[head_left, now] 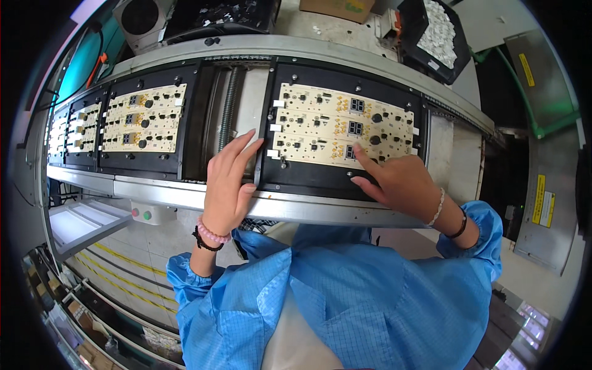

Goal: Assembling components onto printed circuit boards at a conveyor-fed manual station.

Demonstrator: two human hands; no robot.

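A cream circuit board panel (299, 129) lies in a black carrier frame (314, 177) in front of me. Its three rows carry two-digit displays, round black parts and small white connectors at the ends. My right hand (398, 180) reaches over the near row, index finger extended and its tip at the nearest digit display (349, 155). Thumb and index are apart; the other fingers curl under, and nothing shows in the hand. My left hand (227, 179) rests with spread fingers beside the carrier's left edge, over the metal rail, holding nothing.
Further left on the conveyor sit more carriers with a similar board panel (161, 129). A spring-like screw (228, 102) lies in the gap between carriers. Behind the far rail are a black bin of white parts (436, 37) and a dark tray (246, 21).
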